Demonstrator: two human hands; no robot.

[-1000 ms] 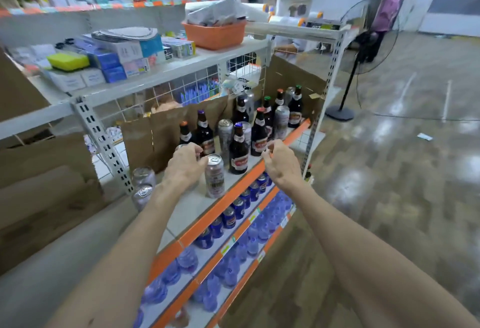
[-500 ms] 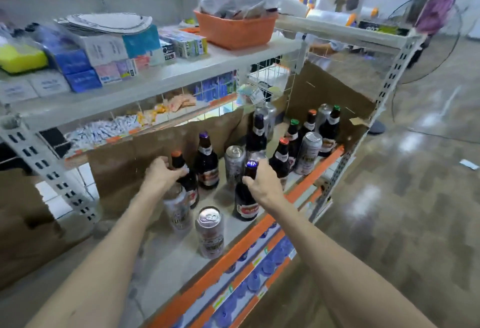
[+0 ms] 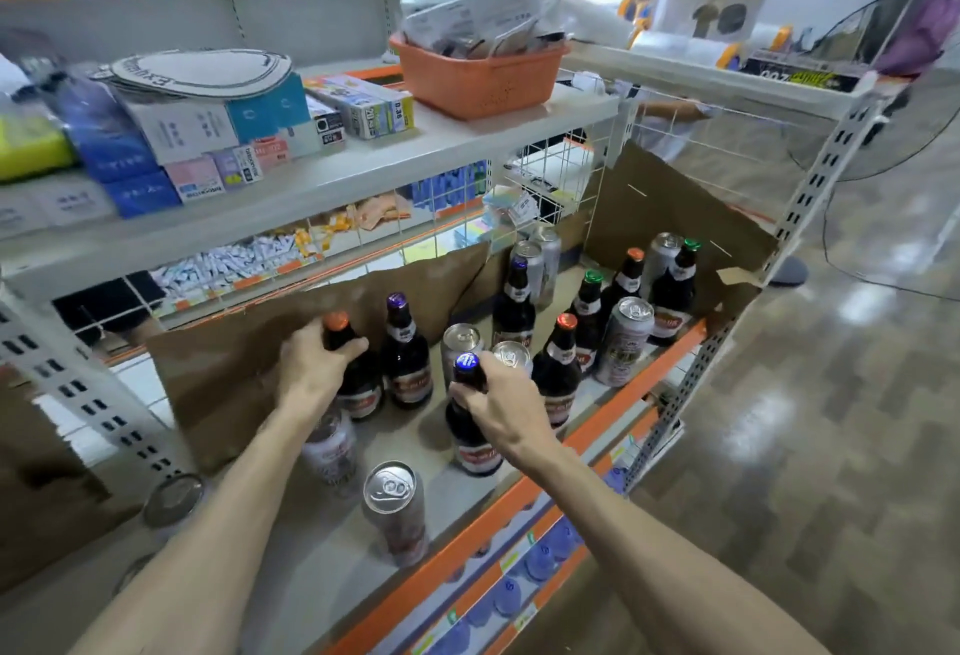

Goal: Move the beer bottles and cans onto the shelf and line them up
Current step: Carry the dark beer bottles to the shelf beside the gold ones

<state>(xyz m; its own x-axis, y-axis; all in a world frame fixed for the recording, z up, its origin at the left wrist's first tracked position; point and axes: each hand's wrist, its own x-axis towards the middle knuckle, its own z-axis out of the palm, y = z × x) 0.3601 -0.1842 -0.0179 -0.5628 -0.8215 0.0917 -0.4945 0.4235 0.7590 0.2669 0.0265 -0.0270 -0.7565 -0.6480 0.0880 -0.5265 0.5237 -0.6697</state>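
Necks gripped: left hand on the orange-capped dark glass bottle, right hand on the blue-capped dark glass bottle, likely to slide both into line.

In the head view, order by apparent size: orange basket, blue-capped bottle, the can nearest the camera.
Largest: orange basket. Next, blue-capped bottle and nearest can look alike; the can is closer, so I do not rank them.

The left hand and right hand are bare, and both forearms are bare up to the frame's edge.
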